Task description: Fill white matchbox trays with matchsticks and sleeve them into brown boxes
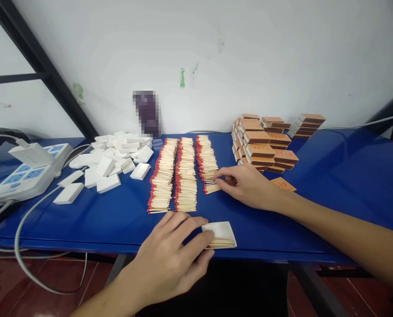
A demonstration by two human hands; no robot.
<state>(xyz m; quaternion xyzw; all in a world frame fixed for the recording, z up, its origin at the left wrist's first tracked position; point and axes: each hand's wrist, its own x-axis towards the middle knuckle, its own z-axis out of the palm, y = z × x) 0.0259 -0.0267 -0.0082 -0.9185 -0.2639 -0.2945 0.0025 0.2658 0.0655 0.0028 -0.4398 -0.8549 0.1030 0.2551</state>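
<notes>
One part-filled matchbox tray [222, 229] at front edge of counter [276, 231], pinched in left hand [173, 253]. Right hand [246, 187] at rightmost matchstick row [206, 159], fingertips close together; pinch on sticks unclear. Risks: spill over edge from a knock; row scatter from dragged neighbours.

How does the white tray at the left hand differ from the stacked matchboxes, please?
The white tray is open-topped with matches inside; the matchboxes show orange-brown covers. The tray is a single piece; the matchboxes are many, piled up. The tray is near the blue table's front edge; the matchboxes stand toward the back. Both are rectangular.
</notes>
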